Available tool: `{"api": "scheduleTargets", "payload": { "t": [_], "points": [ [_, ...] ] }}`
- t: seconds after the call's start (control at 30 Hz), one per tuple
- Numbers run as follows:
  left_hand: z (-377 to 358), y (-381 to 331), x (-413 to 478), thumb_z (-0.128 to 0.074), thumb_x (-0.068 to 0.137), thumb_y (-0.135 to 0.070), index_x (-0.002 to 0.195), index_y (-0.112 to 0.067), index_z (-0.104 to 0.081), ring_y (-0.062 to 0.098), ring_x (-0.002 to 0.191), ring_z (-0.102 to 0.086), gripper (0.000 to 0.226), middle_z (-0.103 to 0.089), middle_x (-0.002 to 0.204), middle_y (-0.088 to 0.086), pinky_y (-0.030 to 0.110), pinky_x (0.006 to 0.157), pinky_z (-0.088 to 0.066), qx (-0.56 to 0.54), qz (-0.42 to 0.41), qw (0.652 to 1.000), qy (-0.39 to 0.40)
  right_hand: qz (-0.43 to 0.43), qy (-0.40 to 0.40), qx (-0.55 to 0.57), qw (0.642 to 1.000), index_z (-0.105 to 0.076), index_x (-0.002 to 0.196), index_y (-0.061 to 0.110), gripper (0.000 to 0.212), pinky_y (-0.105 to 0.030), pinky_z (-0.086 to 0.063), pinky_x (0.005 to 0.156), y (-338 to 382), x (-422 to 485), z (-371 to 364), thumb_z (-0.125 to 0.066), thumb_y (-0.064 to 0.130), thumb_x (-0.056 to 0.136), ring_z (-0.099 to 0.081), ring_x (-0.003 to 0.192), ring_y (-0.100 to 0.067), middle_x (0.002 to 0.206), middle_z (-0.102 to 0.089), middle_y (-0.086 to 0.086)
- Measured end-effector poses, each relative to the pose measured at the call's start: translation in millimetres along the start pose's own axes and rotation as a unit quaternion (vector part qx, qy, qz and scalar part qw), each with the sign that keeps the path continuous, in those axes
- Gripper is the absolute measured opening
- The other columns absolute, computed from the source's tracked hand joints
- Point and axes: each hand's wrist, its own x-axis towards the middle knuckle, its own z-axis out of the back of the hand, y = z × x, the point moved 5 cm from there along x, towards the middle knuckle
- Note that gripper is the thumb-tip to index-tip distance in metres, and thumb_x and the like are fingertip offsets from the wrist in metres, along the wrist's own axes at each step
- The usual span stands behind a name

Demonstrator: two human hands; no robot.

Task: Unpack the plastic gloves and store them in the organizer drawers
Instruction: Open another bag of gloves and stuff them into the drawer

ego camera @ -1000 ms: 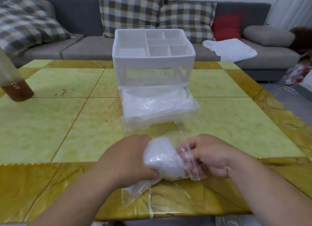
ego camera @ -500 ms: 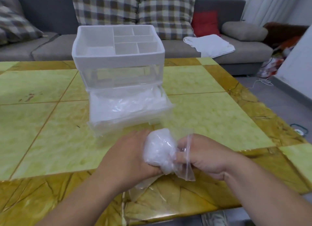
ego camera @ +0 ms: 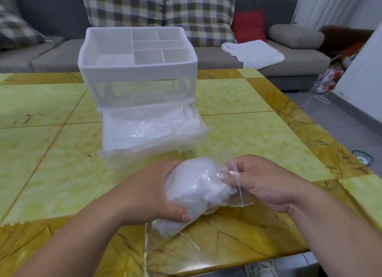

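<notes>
my left hand (ego camera: pixel 153 192) is closed around the bag of gloves (ego camera: pixel 196 192), with the thumb pressing on its lower side and the fingers hidden behind it. my right hand (ego camera: pixel 262 183) pinches the open edge of the same bag, the fingertips (ego camera: pixel 227 174) closed on the clear plastic near the zip strip. so both hands have the bag, and it is lifted a little above the table (ego camera: pixel 258 136), with its lower end hanging down near the front edge. inside the bag i see a white crumpled bundle of thin plastic gloves.

just behind my hands stands the organizer (ego camera: pixel 137 69), a white plastic box with open compartments on top. its lower drawer (ego camera: pixel 153 144) is pulled out toward me and already holds a layer of the loose gloves (ego camera: pixel 148 127). the drawer above it looks closed and clear.

behind the table is a grey sofa (ego camera: pixel 297 57) with checked pillows (ego camera: pixel 198 16), a red cushion (ego camera: pixel 248 25) and a white cloth (ego camera: pixel 253 53).
</notes>
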Motion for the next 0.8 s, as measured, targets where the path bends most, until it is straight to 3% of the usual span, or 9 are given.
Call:
{"api": "scheduleTargets", "payload": {
  "t": [0.23, 0.33, 0.47, 0.63, 0.73, 0.8],
  "points": [
    [3, 2, -2, -0.085, 0.047, -0.061, 0.124, -0.050, -0.050, -0.004, 0.101, -0.058, 0.086, -0.059, 0.112, -0.031, 0.028, 0.090, -0.051, 0.008, -0.007, 1.000, -0.001, 0.011, -0.025, 0.003, 1.000, -0.068, 0.096, -0.009, 0.025, -0.027, -0.057, 0.056, 0, 1, 6, -0.062, 0.015, 0.094, -0.070, 0.066, -0.022, 0.080, -0.072, -0.017],
    [3, 1, -2, -0.083, 0.045, -0.067, 0.122, -0.050, -0.052, -0.003, 0.101, -0.059, 0.085, -0.061, 0.111, -0.030, 0.030, 0.089, -0.052, -0.001, -0.015, 1.000, -0.015, 0.011, -0.026, 0.049, 0.998, -0.069, 0.102, 0.000, 0.026, -0.030, -0.057, 0.059, -1, 2, 4, -0.069, 0.019, 0.085, -0.069, 0.075, -0.024, 0.090, -0.072, -0.014],
    [-2, -12, -3, -0.088, 0.048, -0.055, 0.125, -0.047, -0.053, -0.005, 0.102, -0.053, 0.085, -0.059, 0.110, -0.028, 0.024, 0.089, -0.047, 0.051, -0.064, 0.994, -0.072, 0.004, -0.004, 0.083, 0.997, -0.068, 0.112, 0.005, 0.046, -0.036, -0.053, 0.063, -5, 5, -8, -0.081, 0.027, 0.074, -0.068, 0.079, -0.025, 0.094, -0.074, -0.010],
    [-6, -20, -3, -0.088, 0.049, -0.055, 0.139, -0.049, -0.039, -0.003, 0.109, -0.042, 0.102, -0.049, 0.114, -0.027, 0.021, 0.093, -0.041, 0.111, -0.098, 0.981, -0.127, 0.015, -0.050, 0.069, 0.996, -0.068, 0.109, 0.002, 0.033, -0.038, -0.053, 0.067, -7, 10, -6, -0.077, 0.011, 0.079, -0.068, 0.080, -0.030, 0.099, -0.074, -0.020],
    [-8, -16, -2, -0.088, 0.049, -0.057, 0.142, -0.051, -0.031, 0.001, 0.112, -0.042, 0.109, -0.044, 0.117, -0.025, 0.022, 0.094, -0.041, 0.124, -0.088, 0.980, -0.126, 0.007, 0.003, 0.091, 0.996, -0.069, 0.113, 0.004, 0.030, -0.044, -0.053, 0.080, -9, 10, -14, -0.071, 0.010, 0.084, -0.067, 0.093, -0.034, 0.111, -0.071, -0.023],
    [-11, -13, -1, -0.087, 0.048, -0.058, 0.142, -0.052, -0.026, 0.003, 0.113, -0.041, 0.112, -0.042, 0.119, -0.023, 0.024, 0.096, -0.042, 0.130, -0.081, 0.981, -0.121, 0.008, 0.013, 0.069, 0.997, -0.070, 0.110, 0.006, 0.024, -0.037, -0.057, 0.072, -11, 10, -19, -0.071, 0.011, 0.087, -0.070, 0.087, -0.028, 0.105, -0.074, -0.018]
  ]
}}
